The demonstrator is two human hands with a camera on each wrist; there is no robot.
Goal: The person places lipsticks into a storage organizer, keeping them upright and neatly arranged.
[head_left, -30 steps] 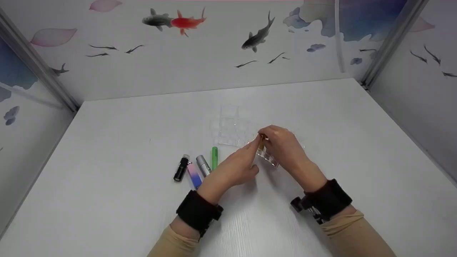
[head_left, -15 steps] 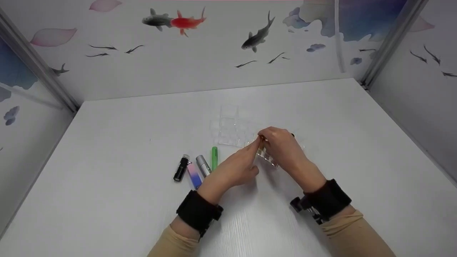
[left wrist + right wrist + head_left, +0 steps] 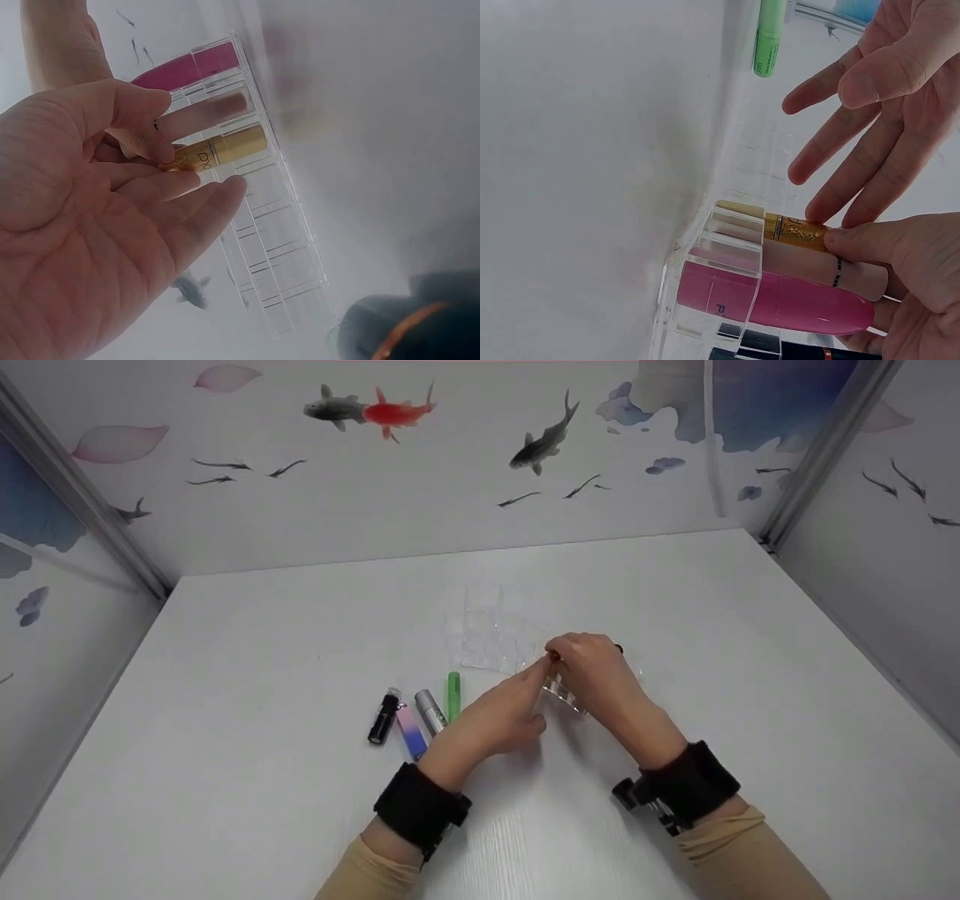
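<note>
My right hand [image 3: 600, 671] pinches a gold, glittery cosmetic tube [image 3: 799, 231] with thumb and fingers; the tube stands in a slot of a clear compartment organizer [image 3: 289, 196]. My left hand [image 3: 499, 716] has its fingers extended, with fingertips beside the gold tube at the organizer; whether they touch it I cannot tell. Beside the gold tube, in neighbouring slots, are a pale pink tube [image 3: 817, 268] and a magenta tube [image 3: 802, 301]. A black tube with a copper band [image 3: 806, 351] stands past the magenta one.
Left of the left hand lie a black tube [image 3: 385, 718], a pink-to-blue tube [image 3: 411, 733], a silver tube [image 3: 430, 711] and a green tube [image 3: 454, 697] on the white table [image 3: 262, 675]. Printed walls stand around the table.
The head view has tilted slightly. Both hands stay at the organizer; less of the gold tube shows between them, and a dark tip has come into sight behind the right hand.
</note>
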